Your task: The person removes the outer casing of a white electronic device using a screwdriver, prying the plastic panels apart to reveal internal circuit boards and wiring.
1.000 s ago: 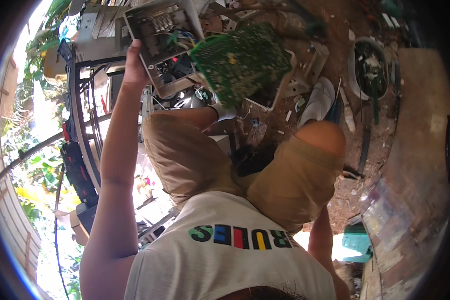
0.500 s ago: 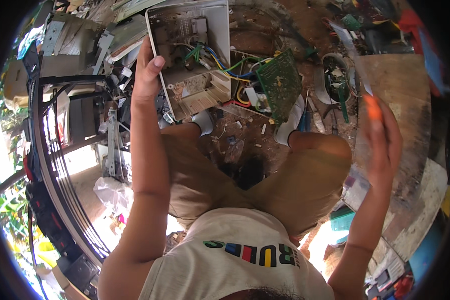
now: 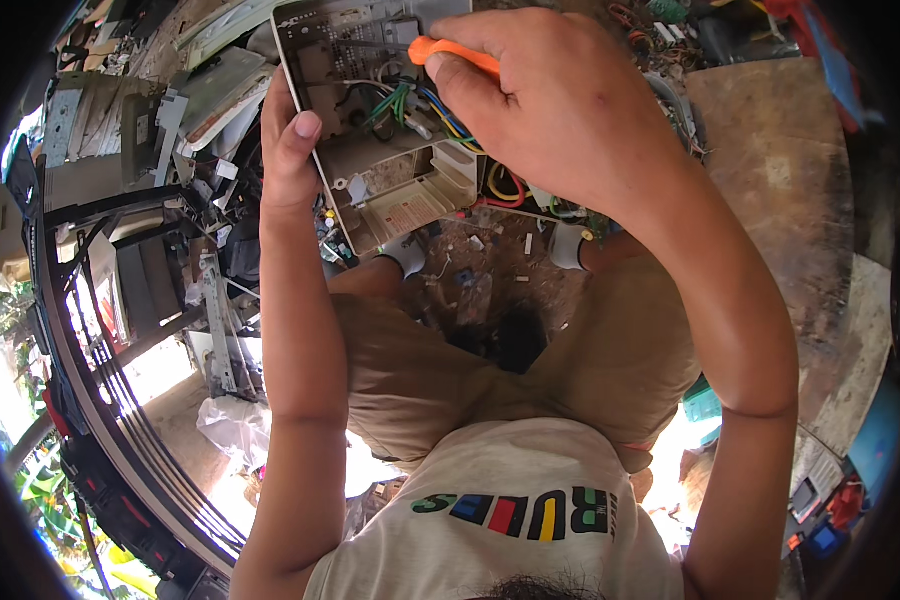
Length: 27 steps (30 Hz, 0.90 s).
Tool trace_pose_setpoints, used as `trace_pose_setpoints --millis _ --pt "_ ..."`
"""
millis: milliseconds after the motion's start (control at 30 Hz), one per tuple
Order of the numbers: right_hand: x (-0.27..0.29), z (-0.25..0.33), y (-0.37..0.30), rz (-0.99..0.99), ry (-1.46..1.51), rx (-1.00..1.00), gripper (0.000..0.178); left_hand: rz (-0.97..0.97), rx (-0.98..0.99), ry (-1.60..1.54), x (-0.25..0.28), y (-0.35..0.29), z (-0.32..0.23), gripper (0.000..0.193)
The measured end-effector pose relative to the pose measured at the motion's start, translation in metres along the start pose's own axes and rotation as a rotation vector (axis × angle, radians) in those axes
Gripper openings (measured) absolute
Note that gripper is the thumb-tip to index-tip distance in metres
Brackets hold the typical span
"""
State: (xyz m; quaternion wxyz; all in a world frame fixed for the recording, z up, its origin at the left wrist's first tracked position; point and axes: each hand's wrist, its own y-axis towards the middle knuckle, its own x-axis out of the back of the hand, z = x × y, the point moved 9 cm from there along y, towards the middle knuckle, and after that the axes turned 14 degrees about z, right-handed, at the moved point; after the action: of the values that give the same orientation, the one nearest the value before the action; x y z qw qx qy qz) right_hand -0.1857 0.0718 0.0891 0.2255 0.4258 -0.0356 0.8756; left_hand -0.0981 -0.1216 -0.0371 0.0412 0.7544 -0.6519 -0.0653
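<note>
My left hand grips the left wall of a beige plastic casing, thumb over its edge. Inside the casing are a dark metal backing and a bundle of green, blue and yellow wires. My right hand is closed around a screwdriver with an orange handle. Its thin shaft points left into the upper part of the casing; I cannot tell what the tip touches. The right hand and forearm cover most of the green circuit board wired to the casing.
Small scraps lie on the dirt ground between my feet. A brown wooden board is at the right. Scrap panels are piled at the upper left, beside a dark metal frame. A clear plastic bag lies lower left.
My right hand has swung from the right side over to the casing, bringing the screwdriver inside it. My left hand still holds the casing, which has shifted slightly left.
</note>
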Motion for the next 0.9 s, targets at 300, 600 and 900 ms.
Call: trace_pose_setpoints --millis 300,600,900 --pt "-0.007 -0.004 -0.003 -0.05 0.102 0.013 0.024 -0.031 -0.024 -0.019 -0.002 0.002 -0.004 0.098" --pt "-0.002 0.013 0.0 -0.008 0.111 0.074 0.022 -0.042 -0.017 -0.012 0.002 0.004 0.0 0.098" --pt "-0.005 0.016 0.007 -0.023 0.069 0.149 0.024 -0.028 -0.026 0.006 -0.001 0.005 -0.003 0.098"
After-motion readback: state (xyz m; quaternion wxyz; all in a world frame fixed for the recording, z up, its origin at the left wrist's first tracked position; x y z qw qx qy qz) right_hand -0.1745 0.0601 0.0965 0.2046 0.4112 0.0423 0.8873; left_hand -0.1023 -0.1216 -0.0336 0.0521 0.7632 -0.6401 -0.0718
